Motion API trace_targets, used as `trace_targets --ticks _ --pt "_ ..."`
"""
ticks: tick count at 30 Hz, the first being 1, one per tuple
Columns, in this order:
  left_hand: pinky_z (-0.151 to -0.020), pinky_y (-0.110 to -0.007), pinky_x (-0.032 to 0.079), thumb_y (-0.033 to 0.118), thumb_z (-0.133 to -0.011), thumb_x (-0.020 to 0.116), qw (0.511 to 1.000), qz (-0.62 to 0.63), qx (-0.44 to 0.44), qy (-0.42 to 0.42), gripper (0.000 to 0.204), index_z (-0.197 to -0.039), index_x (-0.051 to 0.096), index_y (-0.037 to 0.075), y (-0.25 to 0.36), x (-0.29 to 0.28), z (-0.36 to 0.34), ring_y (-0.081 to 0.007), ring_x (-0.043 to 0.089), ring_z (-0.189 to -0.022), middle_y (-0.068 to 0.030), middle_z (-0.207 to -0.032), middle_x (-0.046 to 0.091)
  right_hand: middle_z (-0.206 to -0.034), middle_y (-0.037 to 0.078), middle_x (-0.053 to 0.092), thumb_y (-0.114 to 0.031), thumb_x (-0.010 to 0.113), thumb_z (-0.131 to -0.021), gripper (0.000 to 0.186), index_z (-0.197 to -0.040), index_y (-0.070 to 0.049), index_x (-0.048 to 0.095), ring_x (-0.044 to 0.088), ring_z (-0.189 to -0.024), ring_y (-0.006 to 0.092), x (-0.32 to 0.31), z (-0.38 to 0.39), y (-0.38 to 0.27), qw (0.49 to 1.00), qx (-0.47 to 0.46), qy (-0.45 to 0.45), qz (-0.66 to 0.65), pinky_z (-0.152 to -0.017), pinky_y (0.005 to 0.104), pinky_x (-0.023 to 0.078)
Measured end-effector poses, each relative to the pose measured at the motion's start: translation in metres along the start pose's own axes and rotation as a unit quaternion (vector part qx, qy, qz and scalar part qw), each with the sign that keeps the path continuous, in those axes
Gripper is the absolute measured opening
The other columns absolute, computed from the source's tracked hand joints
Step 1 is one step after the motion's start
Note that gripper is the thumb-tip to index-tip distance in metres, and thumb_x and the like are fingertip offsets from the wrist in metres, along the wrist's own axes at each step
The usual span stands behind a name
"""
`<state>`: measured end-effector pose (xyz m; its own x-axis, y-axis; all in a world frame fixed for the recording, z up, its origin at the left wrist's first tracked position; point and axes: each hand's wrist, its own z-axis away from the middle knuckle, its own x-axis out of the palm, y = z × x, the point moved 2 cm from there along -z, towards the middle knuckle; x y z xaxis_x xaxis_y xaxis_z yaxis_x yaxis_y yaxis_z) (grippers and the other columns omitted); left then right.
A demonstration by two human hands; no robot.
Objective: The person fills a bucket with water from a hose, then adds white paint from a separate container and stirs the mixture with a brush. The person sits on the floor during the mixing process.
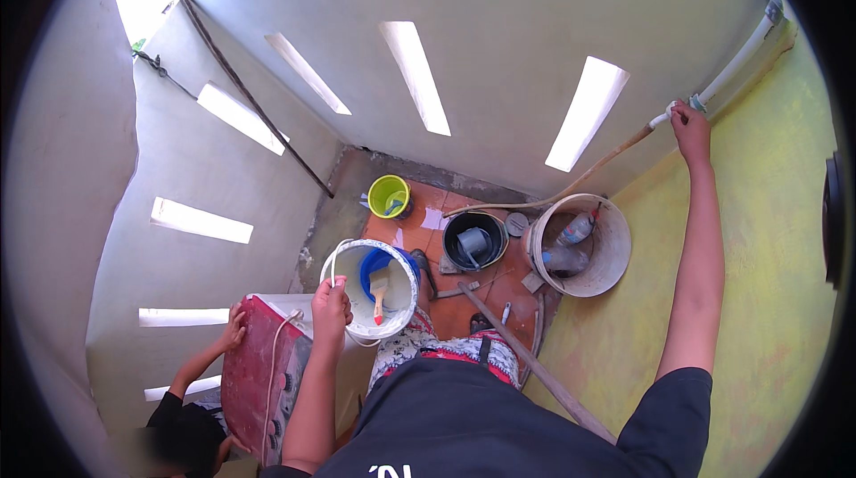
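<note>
My left hand [332, 301] is closed around the thin handle of a white bucket [406, 310], which hangs in front of my legs. Inside it are a blue container [367, 273] and a paintbrush [379, 286] with a pale handle and red tip. My right arm stretches up to the right, and my right hand [689, 128] pinches a small tap [670, 110] on the white pipe [736, 59] along the wall. A tan hose [615, 153] runs from the tap down to the floor. The fingertips partly hide the tap.
On the tiled floor stand a yellow-green bucket [390, 194], a black bucket [464, 255] holding a grey dipper, and a large whitish bucket [611, 273] with plastic bottles. A wooden pole [535, 362] leans beside me. Lower left, another person's hand [234, 326] touches a red boxy appliance [254, 362].
</note>
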<state>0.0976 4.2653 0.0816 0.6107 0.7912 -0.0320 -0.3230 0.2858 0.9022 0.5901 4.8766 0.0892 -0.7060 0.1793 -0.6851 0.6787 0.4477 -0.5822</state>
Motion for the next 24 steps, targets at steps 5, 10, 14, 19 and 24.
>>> trace_targets --ticks 5,10,14,19,24 --pt "-0.041 -0.022 0.021 0.025 -0.104 0.056 0.999 -0.012 -0.028 0.017 0.013 -0.104 0.059 0.012 -0.012 -0.01 -0.07 -0.0008 0.028 -0.046 0.0098 -0.061 0.036 -0.138 0.017 0.062 -0.01 0.06 -0.099 0.025 -0.116 0.005 0.07 0.064 -0.121 0.0247 0.0 0.005 0.016 0.999 0.014 -0.028 -0.006 -0.101 0.0322 0.05" --pt "-0.042 -0.022 0.022 0.027 -0.104 0.055 0.997 0.008 -0.077 -0.007 0.015 -0.104 0.059 0.012 -0.025 -0.032 -0.163 -0.0012 0.029 -0.047 0.009 -0.062 0.037 -0.149 0.015 0.053 -0.014 0.06 -0.101 0.031 -0.126 0.004 0.066 0.049 -0.139 0.0241 -0.01 0.008 0.015 0.991 0.108 -0.07 -0.021 -0.112 0.0328 0.039" --pt "-0.044 -0.022 0.025 0.028 -0.104 0.055 0.993 0.021 -0.114 -0.015 0.017 -0.106 0.059 0.011 -0.047 -0.052 -0.235 -0.0017 0.031 -0.049 0.0079 -0.063 0.04 -0.157 0.015 0.043 -0.016 0.059 -0.101 0.044 -0.142 -0.001 0.054 0.037 -0.148 0.0279 -0.005 0.027 -0.043 0.965 0.133 -0.066 0.217 -0.12 0.0373 0.028" --pt "-0.045 -0.022 0.027 0.025 -0.104 0.058 0.99 0.026 -0.14 0.0 0.015 -0.105 0.058 0.011 -0.081 -0.068 -0.313 -0.0013 0.035 -0.052 0.008 -0.065 0.043 -0.153 0.015 0.049 -0.006 0.051 -0.101 0.034 -0.134 -0.001 0.056 0.042 -0.144 0.0282 0.12 0.072 -0.181 0.964 0.051 0.078 0.248 -0.117 0.0387 0.032" --pt "-0.048 -0.021 0.025 0.017 -0.106 0.052 0.994 0.012 -0.109 0.029 0.01 -0.106 0.056 0.008 -0.143 -0.072 -0.384 -0.0007 0.034 -0.054 0.0091 -0.067 0.042 -0.135 0.019 0.062 -0.005 0.064 -0.091 0.025 -0.115 -0.001 0.063 0.055 -0.132 0.0315 0.438 0.213 -0.244 0.939 0.182 -0.281 -0.081 -0.11 0.0406 0.041"
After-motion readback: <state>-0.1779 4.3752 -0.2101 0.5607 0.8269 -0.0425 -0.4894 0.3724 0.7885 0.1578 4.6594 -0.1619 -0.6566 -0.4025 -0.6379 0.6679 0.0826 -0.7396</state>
